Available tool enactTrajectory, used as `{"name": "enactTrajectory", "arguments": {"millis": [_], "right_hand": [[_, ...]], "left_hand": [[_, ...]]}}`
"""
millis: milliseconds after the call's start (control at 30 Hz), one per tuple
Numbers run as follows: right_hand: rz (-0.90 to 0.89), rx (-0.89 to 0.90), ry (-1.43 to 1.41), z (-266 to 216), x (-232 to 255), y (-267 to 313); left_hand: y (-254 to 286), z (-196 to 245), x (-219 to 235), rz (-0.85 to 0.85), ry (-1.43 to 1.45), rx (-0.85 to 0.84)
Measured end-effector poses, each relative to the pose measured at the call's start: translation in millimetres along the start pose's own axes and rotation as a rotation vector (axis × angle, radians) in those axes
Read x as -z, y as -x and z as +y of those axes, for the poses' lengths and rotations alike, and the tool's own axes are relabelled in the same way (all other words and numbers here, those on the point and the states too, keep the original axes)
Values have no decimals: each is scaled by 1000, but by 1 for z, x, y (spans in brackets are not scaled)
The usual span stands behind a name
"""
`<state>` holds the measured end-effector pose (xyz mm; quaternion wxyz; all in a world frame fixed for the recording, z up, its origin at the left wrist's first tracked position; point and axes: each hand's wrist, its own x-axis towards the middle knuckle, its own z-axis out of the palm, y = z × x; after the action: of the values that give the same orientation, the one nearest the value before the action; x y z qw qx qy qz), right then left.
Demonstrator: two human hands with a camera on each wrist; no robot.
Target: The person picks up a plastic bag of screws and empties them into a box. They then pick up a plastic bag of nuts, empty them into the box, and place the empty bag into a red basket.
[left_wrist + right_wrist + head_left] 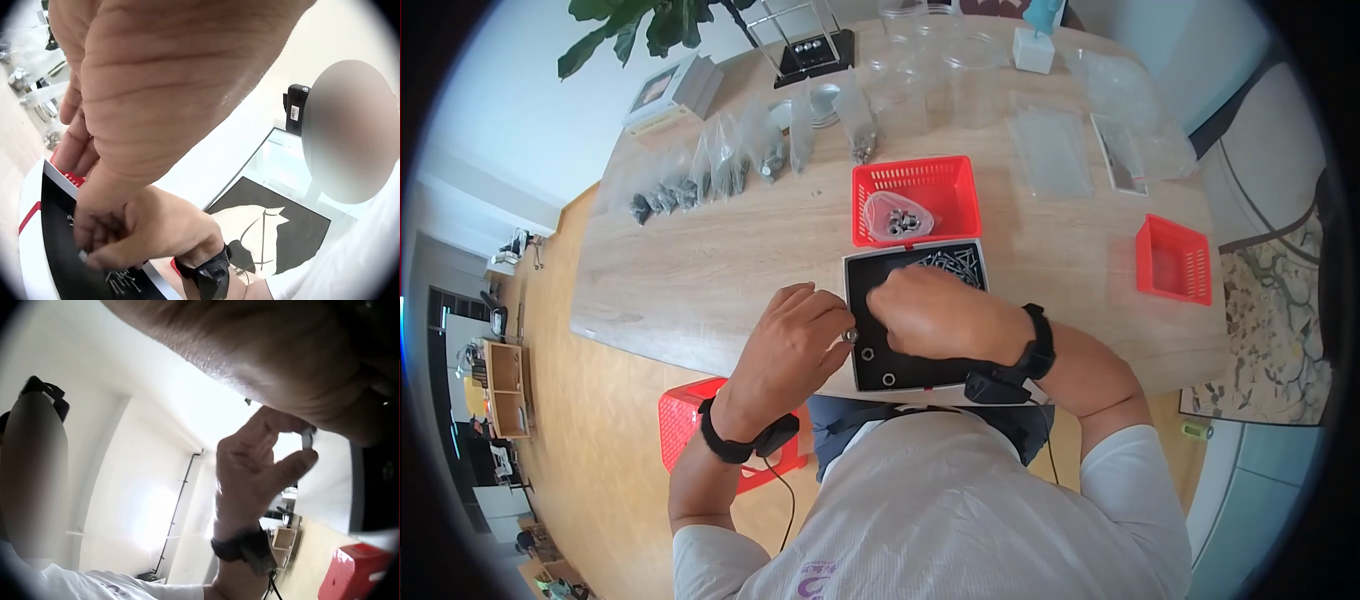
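Observation:
Between the thumb and fingertips of my left hand point(792, 335) is a small metal nut point(850, 337), at the near left rim of a shallow black-lined box point(920, 374). The right wrist view shows that nut point(307, 439) edge-on in the pinch. My right hand point(940, 312) reaches over the box with fingers bent down. From the left wrist view, a small silvery piece point(83, 255) shows at its thumb tip, its kind unclear. Loose bolts point(955, 264) lie at the box's far right. Two ring-shaped nuts, one nearer point(889, 379) and one farther point(868, 354), lie on the black lining.
Behind the box stands a red basket point(960, 190) with a bag of nuts point(900, 218). A smaller red basket point(1173, 262) is at the right. Several bags of small parts point(725, 170) line the back left, clear containers point(973, 60) the back. A red stool point(680, 425) stands below left.

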<state>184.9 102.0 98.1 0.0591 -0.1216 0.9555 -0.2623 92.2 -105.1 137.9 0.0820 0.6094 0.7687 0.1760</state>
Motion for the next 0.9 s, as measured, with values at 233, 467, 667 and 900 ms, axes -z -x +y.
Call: {"name": "enactTrajectory", "arguments": {"millis": [233,467,667,900], "right_hand": [[606,-34,-201,28,33,-5],[832,-73,-107,24,56,6],[979,-71,-182,12,70,18],[1004,-31,-136,8,71,22]], "left_hand": [[-13,4,-8,68,67,-35],[-46,5,-11,195,33,-63],[-85,-1,-7,384,-99,0],[-81,5,-9,373,-112,37]]}}
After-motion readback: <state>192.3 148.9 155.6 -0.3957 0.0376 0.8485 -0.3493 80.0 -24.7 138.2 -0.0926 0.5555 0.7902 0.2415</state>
